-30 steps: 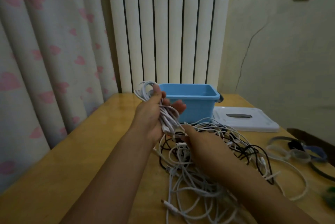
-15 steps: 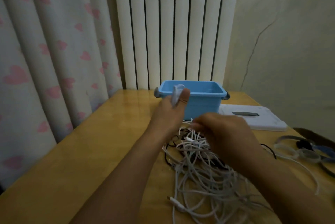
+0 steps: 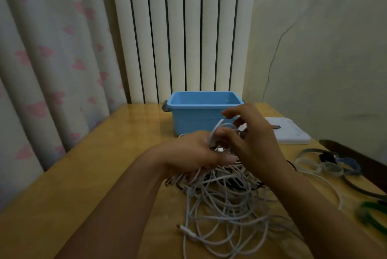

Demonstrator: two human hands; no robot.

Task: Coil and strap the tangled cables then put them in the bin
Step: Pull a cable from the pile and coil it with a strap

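Note:
A tangle of white cables (image 3: 224, 206), with some black ones underneath, lies on the wooden table (image 3: 109, 166) in front of the blue bin (image 3: 194, 116). My left hand (image 3: 188, 154) grips a small bundle of white cable loops just above the pile. My right hand (image 3: 253, 141) is right beside it, fingers curled and pinching a white strand at the top of that bundle. The bin looks empty. Several hook-and-loop straps (image 3: 326, 164) in white, grey and blue lie on the table at the right.
The bin's white lid (image 3: 291, 133) lies flat to the right of the bin. A green strap (image 3: 372, 216) sits at the right table edge. A curtain hangs on the left, a white radiator behind the table.
My left hand has dropped from in front of the bin down toward the pile. My right hand has risen and moved right, meeting the loops the left hand holds.

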